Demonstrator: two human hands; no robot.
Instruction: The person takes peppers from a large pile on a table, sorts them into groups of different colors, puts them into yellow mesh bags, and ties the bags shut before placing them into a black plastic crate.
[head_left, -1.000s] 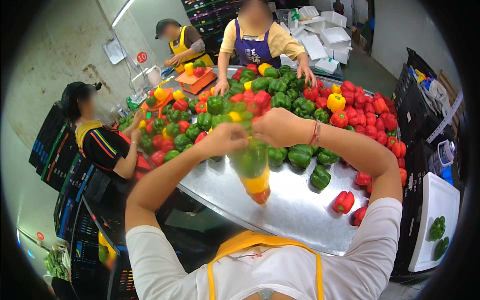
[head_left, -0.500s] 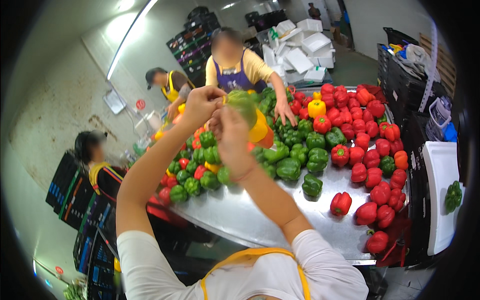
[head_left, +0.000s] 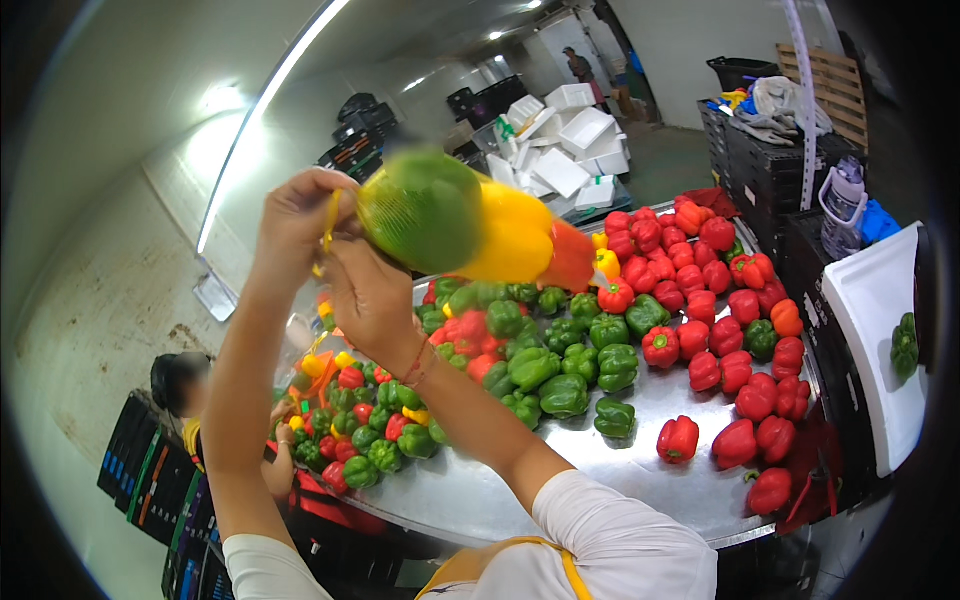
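Observation:
A mesh bag (head_left: 425,210) packed with a green, a yellow and a red bell pepper in a row hangs tilted in the air over the table, its red end toward the right. At its gathered green end, my left hand (head_left: 298,215) is closed in a pinch on the bag's neck beside a yellow strip (head_left: 329,225). My right hand (head_left: 372,295) is closed just below, fingers bent against the same neck. Beneath lies a metal table (head_left: 480,495) with loose green peppers (head_left: 563,396) and red peppers (head_left: 678,439).
Mixed peppers (head_left: 385,455) are piled at the table's left, near a co-worker (head_left: 185,390). White foam boxes (head_left: 560,165) are heaped behind. On the right stand black crates (head_left: 745,160), a clear jug (head_left: 843,205) and a white tray (head_left: 870,350) holding a green pepper.
Both hands have moved left with the bag, which now looks larger and lies more sideways. My view has shifted, and the bag now covers most of the co-worker across the table.

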